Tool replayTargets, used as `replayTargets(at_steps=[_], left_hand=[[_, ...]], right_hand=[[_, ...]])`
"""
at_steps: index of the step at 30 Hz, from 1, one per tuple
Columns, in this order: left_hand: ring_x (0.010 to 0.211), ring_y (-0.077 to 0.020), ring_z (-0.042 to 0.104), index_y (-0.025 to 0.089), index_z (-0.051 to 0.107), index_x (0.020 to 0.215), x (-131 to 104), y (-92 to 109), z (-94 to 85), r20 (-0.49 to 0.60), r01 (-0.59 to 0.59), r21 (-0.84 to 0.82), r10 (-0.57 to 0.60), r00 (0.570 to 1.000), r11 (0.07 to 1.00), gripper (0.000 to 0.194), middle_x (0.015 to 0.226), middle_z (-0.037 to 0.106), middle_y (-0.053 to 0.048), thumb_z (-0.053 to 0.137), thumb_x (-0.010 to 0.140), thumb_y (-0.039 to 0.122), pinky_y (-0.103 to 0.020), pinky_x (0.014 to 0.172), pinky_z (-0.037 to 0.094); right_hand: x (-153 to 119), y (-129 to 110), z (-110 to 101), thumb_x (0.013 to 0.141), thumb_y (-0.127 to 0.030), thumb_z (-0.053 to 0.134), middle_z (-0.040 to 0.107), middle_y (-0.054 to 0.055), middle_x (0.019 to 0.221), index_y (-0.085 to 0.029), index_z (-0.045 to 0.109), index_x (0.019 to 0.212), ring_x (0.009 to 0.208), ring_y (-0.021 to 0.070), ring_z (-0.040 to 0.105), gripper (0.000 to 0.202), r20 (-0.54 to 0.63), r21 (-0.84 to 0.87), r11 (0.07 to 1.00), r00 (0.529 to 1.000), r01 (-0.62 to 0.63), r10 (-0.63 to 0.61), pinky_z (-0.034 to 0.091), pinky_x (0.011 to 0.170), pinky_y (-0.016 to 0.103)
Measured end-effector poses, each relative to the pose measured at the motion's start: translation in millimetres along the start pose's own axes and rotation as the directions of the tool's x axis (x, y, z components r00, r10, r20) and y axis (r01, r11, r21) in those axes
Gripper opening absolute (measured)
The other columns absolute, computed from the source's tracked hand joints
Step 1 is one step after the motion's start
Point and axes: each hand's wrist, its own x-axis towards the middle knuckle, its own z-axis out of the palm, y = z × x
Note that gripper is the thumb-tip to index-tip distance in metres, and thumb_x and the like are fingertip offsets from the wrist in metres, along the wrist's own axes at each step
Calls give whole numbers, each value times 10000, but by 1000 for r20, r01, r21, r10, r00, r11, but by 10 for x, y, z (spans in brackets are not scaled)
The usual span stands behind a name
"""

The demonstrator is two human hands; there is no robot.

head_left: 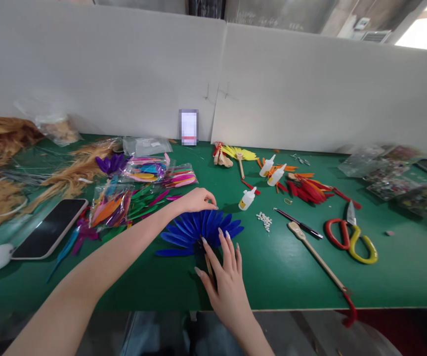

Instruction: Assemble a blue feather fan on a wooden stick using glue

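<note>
A fan of blue feathers lies spread on the green table, with a thin wooden handle pointing toward me. My right hand rests over the lower right part of this fan, fingers stretched out and its index fingertip at the fan's centre. At the far edge of the feathers is my left hand, its fingers curled and the tips close together. Whether a feather tip is pinched there is too small to make out. Just right of the fan stand a small white glue bottle and a pile of white beads.
Bagged coloured feathers and a phone lie left. To the right are a pen, a wooden stick with a red tassel, and scissors. A yellow feather fan and red feathers lie farther back.
</note>
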Motion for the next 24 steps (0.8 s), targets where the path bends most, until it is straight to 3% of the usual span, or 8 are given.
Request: replayTargets(at_steps=[8, 12, 15, 18, 20, 22, 24], left_hand=[[494, -103, 424, 136, 727, 797, -7, -9, -7, -52, -11, 12, 12, 999, 1000, 333, 551, 554, 6, 603, 777, 445, -232, 497, 245], [472, -106, 447, 124, 702, 908, -24, -25, -71, -172, 30, 7, -28, 985, 1000, 411, 592, 583, -12, 471, 873, 462, -228, 477, 253], [528, -122, 533, 126, 671, 994, -117, -13, -152, -300, 48, -9, -48, 953, 999, 378, 689, 631, -31, 420, 914, 397, -222, 512, 330], [730, -168, 627, 148, 656, 1036, -350, 51, -164, -456, -10, 21, 18, 890, 1000, 339, 838, 685, -52, 399, 935, 345, -259, 685, 448], [992, -206, 608, 176, 604, 1157, -583, 112, -84, -547, -77, 113, 127, 828, 991, 331, 956, 698, -56, 390, 950, 320, -331, 910, 427], [1159, -217, 531, 212, 480, 1315, -846, 164, 70, -531, -110, 182, 192, 825, 977, 378, 1154, 657, -62, 369, 965, 305, -389, 1016, 369], [1255, -225, 456, 247, 326, 1422, -1100, 185, 265, -461, -123, 230, 219, 860, 966, 451, 1314, 568, -64, 341, 974, 300, -415, 1044, 349]], right_hand=[[6, -4, -1, 917, -317, 473, 149, 95, 1556, -291, 291, 1450, 1407, 348, 188, 564, -9, 19, 1000, 1000, -8, 8, 326, 1047, 604], [-1, -7, 2, 926, -323, 457, 142, 109, 1555, -272, 255, 1463, 1414, 338, 168, 576, -13, 36, 999, 1000, -5, 5, 317, 1050, 613], [-6, -6, -13, 937, -321, 439, 130, 101, 1556, -270, 242, 1465, 1421, 327, 145, 566, -18, 64, 998, 1000, -12, 13, 304, 1061, 610], [-12, 20, -52, 946, -281, 415, 107, 87, 1558, -273, 217, 1470, 1428, 314, 112, 560, -48, 106, 994, 998, -30, 35, 291, 1074, 600], [-24, 52, -84, 946, -259, 410, 95, 84, 1555, -275, 196, 1472, 1430, 313, 98, 569, -78, 137, 989, 995, -53, 64, 302, 1069, 598], [-48, 81, -113, 940, -262, 425, 91, 90, 1550, -276, 184, 1473, 1427, 321, 101, 585, -106, 163, 984, 990, -75, 93, 319, 1057, 602], [-85, 96, -132, 925, -291, 466, 98, 98, 1545, -272, 182, 1472, 1422, 331, 117, 617, -119, 183, 980, 987, -84, 107, 325, 1053, 606]])
